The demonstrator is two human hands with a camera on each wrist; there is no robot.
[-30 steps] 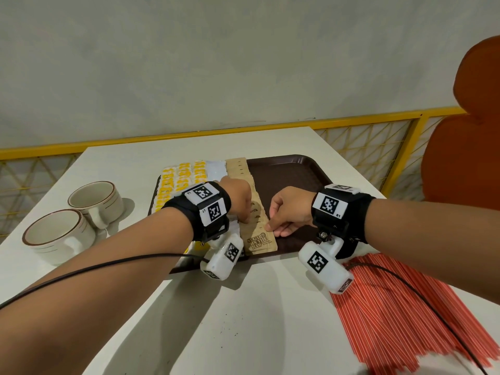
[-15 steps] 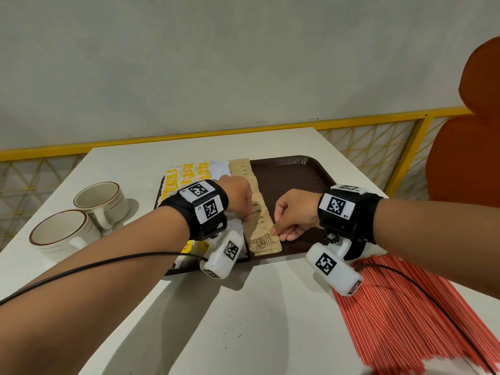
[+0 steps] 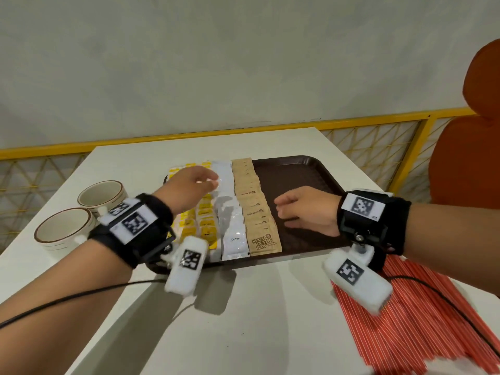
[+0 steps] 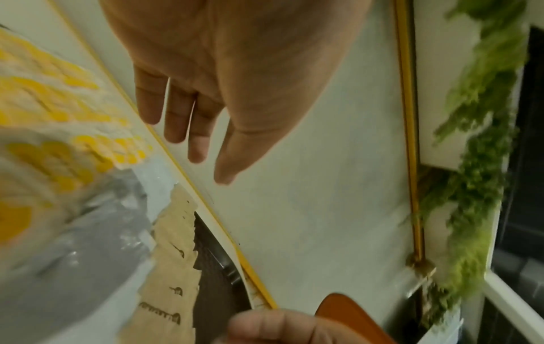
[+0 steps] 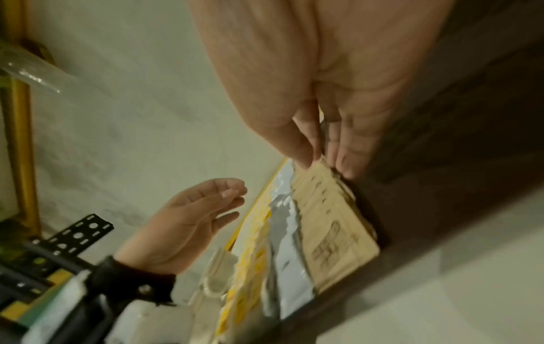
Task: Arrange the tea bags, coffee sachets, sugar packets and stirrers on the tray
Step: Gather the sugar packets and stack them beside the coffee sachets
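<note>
Head view, left hand (image 3: 189, 189) fingers loose, right hand (image 3: 305, 209) beside sugar packets (image 3: 255, 212)

Both forearms reach forward, left hand (image 3: 189, 189) raised with fingers (image 4: 176, 116) loosely extended and empty, right hand (image 3: 305, 209) low, palm down, fingers straight.

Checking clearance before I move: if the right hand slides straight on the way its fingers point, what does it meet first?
Probably the brown sugar packets: the right hand lies low over the bare tray, fingers pointing left at that row, seemingly at its edge already. Depth is unclear.
</note>
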